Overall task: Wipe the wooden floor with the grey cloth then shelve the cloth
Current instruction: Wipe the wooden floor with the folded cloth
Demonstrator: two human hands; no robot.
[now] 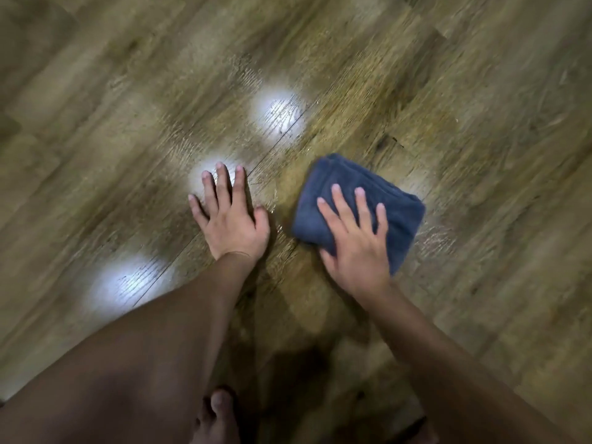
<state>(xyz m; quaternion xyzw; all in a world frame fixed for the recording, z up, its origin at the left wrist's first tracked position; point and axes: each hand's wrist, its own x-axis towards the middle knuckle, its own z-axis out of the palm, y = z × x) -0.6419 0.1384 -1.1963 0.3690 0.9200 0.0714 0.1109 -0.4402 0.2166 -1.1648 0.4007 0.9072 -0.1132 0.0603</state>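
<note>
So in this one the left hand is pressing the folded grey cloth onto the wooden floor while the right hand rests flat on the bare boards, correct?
Not quite: the hands are swapped. In the head view the right hand presses flat on the folded grey cloth, and the left hand rests flat on the bare boards of the wooden floor. The rest stands: the cloth is folded and lying on the floor.

Bare foot (217, 418) at bottom edge; three bright light reflections (278, 113) farther up.
</note>
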